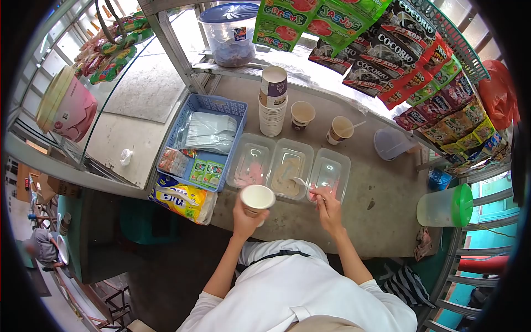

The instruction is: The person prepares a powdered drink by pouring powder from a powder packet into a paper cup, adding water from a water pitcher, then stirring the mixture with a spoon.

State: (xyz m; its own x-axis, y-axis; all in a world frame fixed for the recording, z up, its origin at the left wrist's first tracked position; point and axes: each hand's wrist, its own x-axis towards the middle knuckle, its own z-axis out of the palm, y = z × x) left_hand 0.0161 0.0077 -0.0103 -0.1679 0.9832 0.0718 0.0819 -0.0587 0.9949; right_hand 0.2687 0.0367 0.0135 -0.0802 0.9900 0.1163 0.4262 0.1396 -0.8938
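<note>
My left hand (243,221) is wrapped round a paper cup (258,197), held upright with its white inside showing. In my right hand (328,210) a white plastic spoon (301,182) is pinched by the handle, its tip over the middle plastic tub (292,145). That tub has a beige substance (287,172) spread over its bottom. To its left stands a clear tub (255,145) with some pink stuff in it. A third clear tub (335,159), also with pink contents, sits on the right, just beyond my right hand.
Behind the tubs are a stack of paper cups (271,119), a paper cup (302,114) and another cup (339,130) with a spoon. A blue basket (237,110) of packets stands left, beside a yellow pack (177,200). Sachet strips (381,52) hang overhead; a green-lidded container (442,207) stands right.
</note>
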